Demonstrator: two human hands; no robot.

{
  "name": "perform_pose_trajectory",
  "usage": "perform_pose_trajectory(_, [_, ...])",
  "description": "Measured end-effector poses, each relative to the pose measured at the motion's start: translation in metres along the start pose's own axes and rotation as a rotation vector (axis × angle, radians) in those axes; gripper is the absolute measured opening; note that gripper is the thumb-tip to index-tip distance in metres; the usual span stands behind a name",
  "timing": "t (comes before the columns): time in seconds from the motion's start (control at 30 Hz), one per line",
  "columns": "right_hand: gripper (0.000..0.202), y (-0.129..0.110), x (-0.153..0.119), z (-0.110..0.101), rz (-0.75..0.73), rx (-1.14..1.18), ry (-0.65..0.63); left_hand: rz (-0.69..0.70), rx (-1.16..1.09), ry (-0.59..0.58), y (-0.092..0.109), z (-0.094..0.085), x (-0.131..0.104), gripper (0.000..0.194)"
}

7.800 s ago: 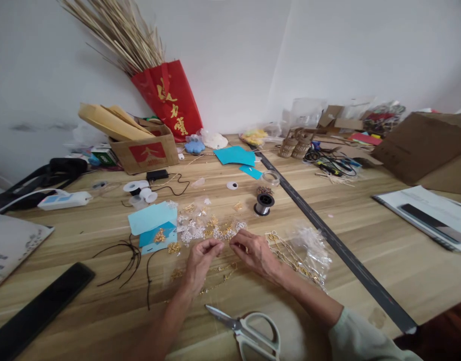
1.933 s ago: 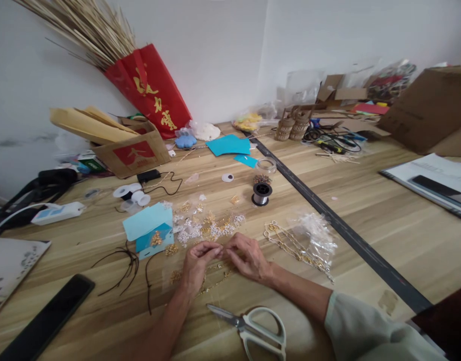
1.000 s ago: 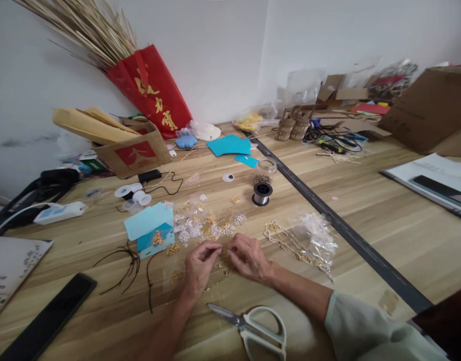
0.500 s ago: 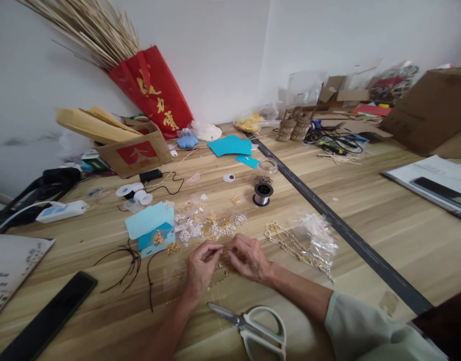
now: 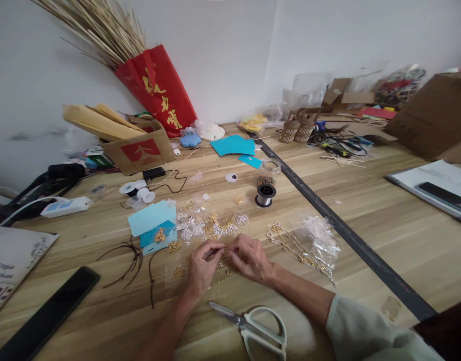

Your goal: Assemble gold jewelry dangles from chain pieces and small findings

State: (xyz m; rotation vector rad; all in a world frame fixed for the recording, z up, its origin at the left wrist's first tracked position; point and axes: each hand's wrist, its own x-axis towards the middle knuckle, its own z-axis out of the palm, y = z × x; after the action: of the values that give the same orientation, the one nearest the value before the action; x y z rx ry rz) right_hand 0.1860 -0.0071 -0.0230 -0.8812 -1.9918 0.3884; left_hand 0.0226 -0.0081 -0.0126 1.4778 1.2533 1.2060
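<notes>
Over the table's near middle, my left hand point(image 5: 207, 263) is pinched closed at the fingertips, which nearly meet those of my right hand point(image 5: 250, 258). Thumb and forefinger of my right hand are pressed together too. What lies between the fingers is too small to make out. Below the hands a thin gold chain point(image 5: 226, 276) lies on the wood. Heaps of silver beads point(image 5: 192, 229) and gold beads point(image 5: 174, 246) sit just beyond and to the left. White-handled scissors point(image 5: 262, 326) rest nearest to me, blades pointing left.
A wire spool point(image 5: 265, 195) and a glass jar point(image 5: 268, 172) stand beyond the hands. Gold chains point(image 5: 298, 249) and a clear plastic bag point(image 5: 321, 238) lie right. Blue cards point(image 5: 152, 219), black cords point(image 5: 135, 260) and a black phone point(image 5: 50, 313) are left.
The whole view has shifted slightly, so the table's things appear a little further right. Both hands keep almost the same pinched pose.
</notes>
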Motion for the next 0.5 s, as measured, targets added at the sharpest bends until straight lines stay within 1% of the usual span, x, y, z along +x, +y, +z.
perform_pose_trajectory(0.17, [0.006, 0.0008, -0.0011, 0.0009, -0.002, -0.01, 0.01, -0.012, -0.017, -0.02, 0.0002, 0.0, -0.0003, 0.007])
perform_pose_trajectory(0.3, [0.006, 0.0021, -0.0023, 0.0016, -0.012, -0.018, 0.006, -0.027, -0.031, -0.012, 0.0007, 0.0002, -0.0002, 0.006])
perform_pose_trajectory(0.5, [0.006, 0.0008, -0.0013, 0.0009, -0.008, -0.007, 0.004, -0.016, -0.019, -0.023, -0.0001, 0.0003, -0.0003, 0.006])
